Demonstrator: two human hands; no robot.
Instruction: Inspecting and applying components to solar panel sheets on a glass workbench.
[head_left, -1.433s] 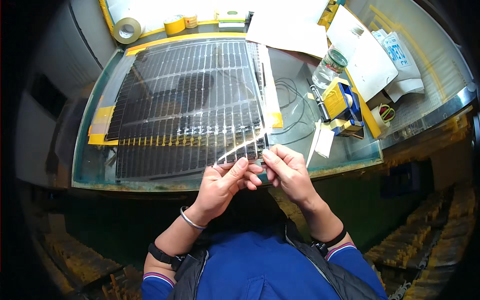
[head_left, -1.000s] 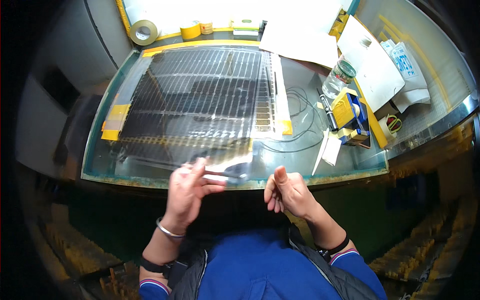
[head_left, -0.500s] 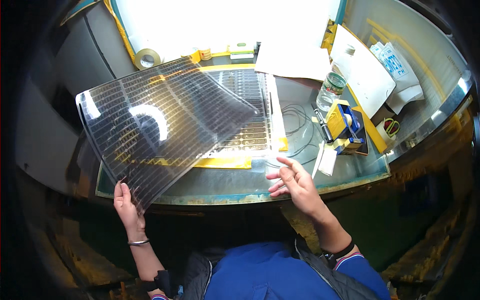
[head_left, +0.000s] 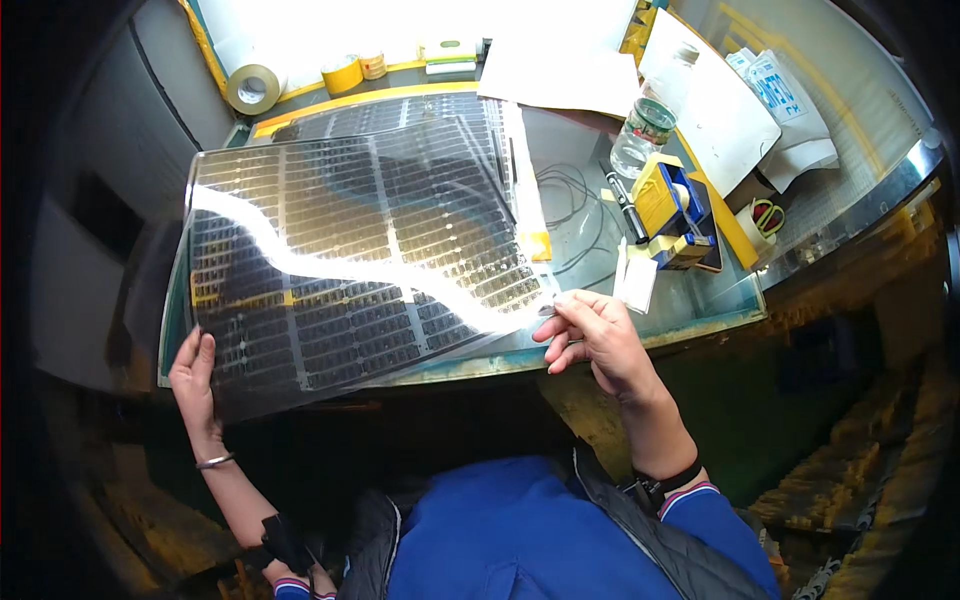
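Observation:
A large, dark, see-through film sheet (head_left: 340, 335) with rows of small printed patterns spreads between my hands, tilted and bent, a bright band of glare across it. My left hand (head_left: 195, 385) grips its left edge between thumb and fingers. At the right-hand corner, my right hand (head_left: 605, 340) pinches the film between thumb and forefinger, its other fingers loosely curled. Beneath the film, another patterned sheet (head_left: 410, 112) lies on the glass-topped table (head_left: 690, 303), bordered by yellow strips. The film hides most of that lower sheet.
Tape rolls (head_left: 254, 89) stand along the back by the bright panel. To the right are a clear bottle (head_left: 640, 140), a blue-and-yellow tape dispenser (head_left: 670, 205), a black marker (head_left: 624, 203), thin cables (head_left: 572, 200) and white paper (head_left: 560, 85). Green-handled scissors (head_left: 768, 217) sit in a holder at far right.
My right hand has closed on the film's right corner. The film has swung down and spread toward me, and my left hand has moved left with its edge. The whole view has shifted slightly.

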